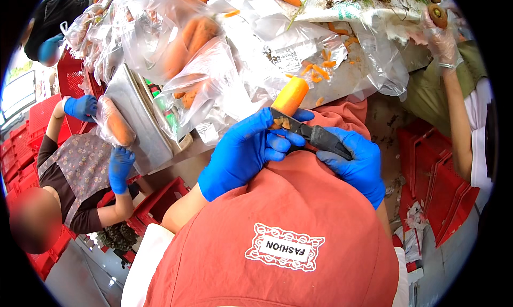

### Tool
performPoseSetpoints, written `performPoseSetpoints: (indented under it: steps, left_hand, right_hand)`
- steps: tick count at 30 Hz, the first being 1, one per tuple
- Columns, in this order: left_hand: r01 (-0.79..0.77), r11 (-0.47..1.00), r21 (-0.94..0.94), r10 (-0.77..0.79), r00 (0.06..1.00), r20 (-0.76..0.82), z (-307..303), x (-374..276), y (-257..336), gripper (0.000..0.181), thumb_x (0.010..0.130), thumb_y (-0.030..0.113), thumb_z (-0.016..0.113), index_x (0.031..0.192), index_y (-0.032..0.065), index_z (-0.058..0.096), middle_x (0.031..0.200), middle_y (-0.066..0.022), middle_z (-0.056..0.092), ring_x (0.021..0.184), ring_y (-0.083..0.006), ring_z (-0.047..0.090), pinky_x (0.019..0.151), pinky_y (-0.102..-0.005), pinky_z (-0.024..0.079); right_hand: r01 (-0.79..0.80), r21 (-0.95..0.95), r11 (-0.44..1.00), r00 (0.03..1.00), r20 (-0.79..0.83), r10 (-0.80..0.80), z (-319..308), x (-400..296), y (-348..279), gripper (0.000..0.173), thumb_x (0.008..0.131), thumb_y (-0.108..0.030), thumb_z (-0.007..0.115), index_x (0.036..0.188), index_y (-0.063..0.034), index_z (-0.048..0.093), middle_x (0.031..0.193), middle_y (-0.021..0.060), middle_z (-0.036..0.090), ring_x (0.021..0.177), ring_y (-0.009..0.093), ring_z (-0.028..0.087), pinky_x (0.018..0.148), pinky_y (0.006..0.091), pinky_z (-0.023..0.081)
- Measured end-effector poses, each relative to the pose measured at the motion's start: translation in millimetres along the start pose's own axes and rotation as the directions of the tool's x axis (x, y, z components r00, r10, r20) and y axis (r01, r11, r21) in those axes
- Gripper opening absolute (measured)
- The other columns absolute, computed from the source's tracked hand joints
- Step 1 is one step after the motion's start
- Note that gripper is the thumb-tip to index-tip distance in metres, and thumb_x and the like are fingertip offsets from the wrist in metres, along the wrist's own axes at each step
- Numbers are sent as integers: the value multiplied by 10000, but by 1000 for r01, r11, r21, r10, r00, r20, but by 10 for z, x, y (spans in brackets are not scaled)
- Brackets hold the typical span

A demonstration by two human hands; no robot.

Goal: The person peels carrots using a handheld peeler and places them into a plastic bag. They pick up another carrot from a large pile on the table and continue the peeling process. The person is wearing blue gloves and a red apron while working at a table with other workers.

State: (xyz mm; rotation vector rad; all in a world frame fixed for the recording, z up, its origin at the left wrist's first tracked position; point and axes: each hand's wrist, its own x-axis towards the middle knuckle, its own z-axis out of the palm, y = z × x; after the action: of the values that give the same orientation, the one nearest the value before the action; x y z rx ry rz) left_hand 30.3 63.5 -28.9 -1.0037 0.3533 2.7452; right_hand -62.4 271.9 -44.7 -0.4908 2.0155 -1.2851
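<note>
My left hand point(244, 150), in a blue glove, grips a short peeled carrot piece point(291, 95) whose cut end points up and away from me. My right hand point(358, 158), gloved in blue as well, is closed around the black handle of a knife point(328, 140). The knife's dark blade lies across the lower part of the carrot, touching it. Bits of orange peel cling to the blade beside my left fingers. Just beyond the carrot, loose carrot scraps point(320, 71) lie on the plastic-strewn metal table point(340, 82). My left fingers partly hide the carrot's lower end.
Clear plastic bags with carrots point(196, 38) cover the table's left side by a metal tray point(130, 112). At left a co-worker's gloved hands point(120, 166) hold a bagged carrot point(116, 122). Another person's gloved hand point(443, 38) holds a carrot at right. Red crates point(437, 174) stand below.
</note>
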Motion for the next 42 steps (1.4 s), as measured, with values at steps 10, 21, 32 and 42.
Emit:
performPoseSetpoints:
  steps: [10, 21, 32, 42]
  left_hand:
    - [-45, 983, 178, 67, 990, -123, 6, 4, -33, 516, 929, 238, 513, 1274, -134, 416, 1234, -258, 542, 873, -189, 678, 544, -171, 549]
    - [20, 1000, -19, -21, 999, -49, -72, 6, 0, 491, 948, 339, 494, 1221, -68, 481, 956, -171, 682, 591, -114, 598, 554, -194, 501]
    - [-60, 998, 2, 59, 976, -210, 137, -1, -67, 529, 945, 342, 504, 1256, -81, 440, 1125, -251, 611, 578, -86, 559, 460, -160, 403]
    - [-66, 996, 57, 69, 996, -60, -11, -33, -71, 539, 959, 329, 472, 1283, -100, 431, 983, -193, 673, 593, -103, 619, 536, -172, 504]
  right_hand:
    - [56, -105, 993, 984, -165, -73, 95, 55, 77, 367, 750, -209, 773, 1065, -46, 677, 932, 93, 692, 771, 201, 665, 687, 294, 529]
    - [-15, 106, 994, 999, -47, 20, 71, -3, 179, 387, 739, -128, 779, 1095, -32, 663, 925, 81, 701, 795, 154, 669, 709, 275, 533]
    - [-21, -112, 994, 953, -302, -14, 32, 132, 169, 377, 750, -161, 775, 1092, -45, 665, 961, 99, 696, 824, 174, 669, 710, 298, 525]
    - [-32, 140, 990, 999, 8, 31, 55, -53, 18, 378, 740, -120, 783, 1088, -33, 662, 972, 82, 699, 819, 141, 665, 729, 273, 535]
